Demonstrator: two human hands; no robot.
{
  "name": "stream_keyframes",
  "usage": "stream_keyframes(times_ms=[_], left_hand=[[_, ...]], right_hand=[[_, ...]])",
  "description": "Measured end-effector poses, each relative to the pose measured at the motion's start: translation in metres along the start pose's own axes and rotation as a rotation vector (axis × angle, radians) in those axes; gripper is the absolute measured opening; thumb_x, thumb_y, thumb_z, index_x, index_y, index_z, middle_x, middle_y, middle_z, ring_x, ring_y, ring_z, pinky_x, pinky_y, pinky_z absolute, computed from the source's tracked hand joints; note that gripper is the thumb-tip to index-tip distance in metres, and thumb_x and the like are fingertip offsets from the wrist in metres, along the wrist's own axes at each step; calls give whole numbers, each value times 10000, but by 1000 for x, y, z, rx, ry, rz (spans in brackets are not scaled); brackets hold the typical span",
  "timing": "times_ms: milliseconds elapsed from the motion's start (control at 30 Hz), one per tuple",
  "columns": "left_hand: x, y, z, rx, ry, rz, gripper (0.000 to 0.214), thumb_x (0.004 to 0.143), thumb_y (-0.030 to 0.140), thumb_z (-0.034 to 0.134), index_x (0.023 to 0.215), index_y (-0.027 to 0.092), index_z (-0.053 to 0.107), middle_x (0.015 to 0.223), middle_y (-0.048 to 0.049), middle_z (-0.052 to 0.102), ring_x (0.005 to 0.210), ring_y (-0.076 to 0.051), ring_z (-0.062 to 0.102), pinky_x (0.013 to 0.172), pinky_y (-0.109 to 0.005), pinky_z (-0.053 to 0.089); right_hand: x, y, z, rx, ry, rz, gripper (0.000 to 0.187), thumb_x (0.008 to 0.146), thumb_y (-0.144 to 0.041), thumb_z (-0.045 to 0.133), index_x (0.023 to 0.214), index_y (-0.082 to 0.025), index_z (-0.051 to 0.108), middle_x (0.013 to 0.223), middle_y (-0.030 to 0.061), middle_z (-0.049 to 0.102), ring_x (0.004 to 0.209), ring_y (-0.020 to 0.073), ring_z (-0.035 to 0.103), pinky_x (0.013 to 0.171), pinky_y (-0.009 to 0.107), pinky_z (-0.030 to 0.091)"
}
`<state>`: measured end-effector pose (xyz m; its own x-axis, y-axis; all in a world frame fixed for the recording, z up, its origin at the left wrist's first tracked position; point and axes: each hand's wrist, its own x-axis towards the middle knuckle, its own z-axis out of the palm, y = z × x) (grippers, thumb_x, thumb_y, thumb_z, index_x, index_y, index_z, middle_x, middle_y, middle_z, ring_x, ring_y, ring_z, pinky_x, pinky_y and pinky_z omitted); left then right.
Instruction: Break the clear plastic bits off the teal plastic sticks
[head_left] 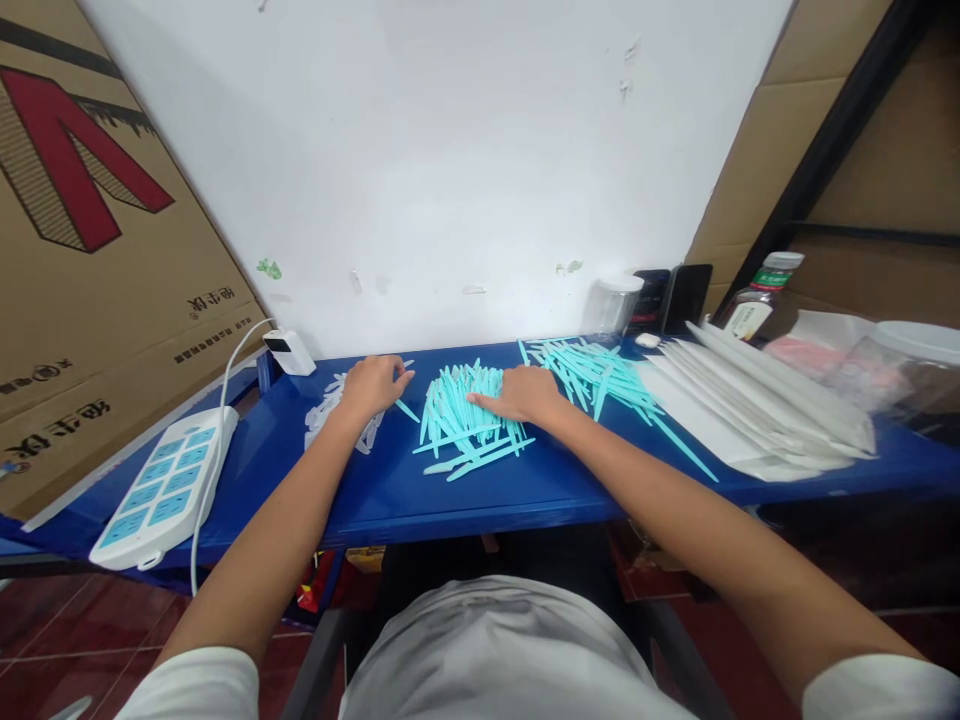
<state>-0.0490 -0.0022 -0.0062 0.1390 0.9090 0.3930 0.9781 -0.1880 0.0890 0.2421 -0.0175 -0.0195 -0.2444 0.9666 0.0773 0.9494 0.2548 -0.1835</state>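
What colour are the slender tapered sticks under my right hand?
Turquoise sticks, clearest in the head view.

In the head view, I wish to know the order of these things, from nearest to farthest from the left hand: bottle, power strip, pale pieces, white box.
From the left hand:
1. Pale pieces: beside it, mostly left
2. White box: back left
3. Power strip: front left
4. Bottle: far right

Both forearms [292, 530] stretch forward, left grip [373, 386] curled, right grip [525, 393] palm-down with thumb [487, 404] extended.
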Motion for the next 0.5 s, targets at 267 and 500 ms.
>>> stream_keyframes(times_ms=[267,500], left_hand=[[-1,5,-1,-56,12,26,343,902,523,596,823,234,763,728,-112,705,734,-302,654,701,-365,426],[-1,4,-2,-29,21,31,351,914,523,580,823,231,752,721,-101,708,725,-271,651,675,-337,422]], right_hand=[[0,-2,-4,76,-58,-11,437,913,-540,577,779,-144,704,747,204,694,771,350,694,612,390,461],[7,13,-4,156,-104,35,411,948,-536,576,807,-160,661,775,172,695,763,290,678,609,331,404]])
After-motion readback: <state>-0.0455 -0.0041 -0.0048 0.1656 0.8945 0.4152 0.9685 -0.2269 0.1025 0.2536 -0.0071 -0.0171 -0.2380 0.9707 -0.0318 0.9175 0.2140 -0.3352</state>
